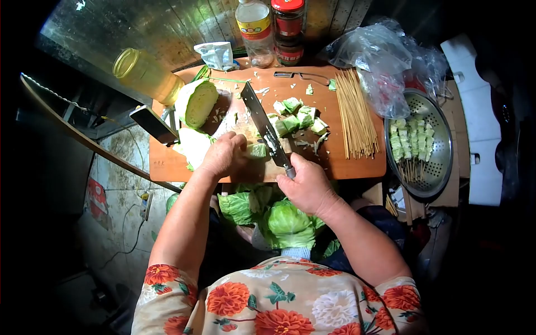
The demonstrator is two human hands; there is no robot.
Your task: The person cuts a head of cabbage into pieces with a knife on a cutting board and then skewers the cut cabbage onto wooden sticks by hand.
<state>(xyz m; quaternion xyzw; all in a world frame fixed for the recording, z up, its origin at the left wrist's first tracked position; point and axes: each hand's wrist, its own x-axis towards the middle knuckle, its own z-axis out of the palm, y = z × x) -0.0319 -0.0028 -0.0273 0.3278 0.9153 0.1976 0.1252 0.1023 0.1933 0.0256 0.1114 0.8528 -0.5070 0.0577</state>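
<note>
My right hand is wrapped round the handle of a cleaver, whose broad blade slants up and left over the wooden board, with bits of cabbage stuck to it. Left of the blade, the fingers of my left hand are curled and pressed against a cut cabbage piece. Its fingertips are partly hidden. A white-green cut cabbage chunk lies just left of that hand. Behind it stands a larger cabbage half. Chopped cabbage pieces are heaped right of the blade.
Bamboo skewers lie at the board's right, beside a steel colander with skewered cabbage. A phone, an oil jar, a bottle, stacked jars and a peeler are around. Below sits a whole cabbage.
</note>
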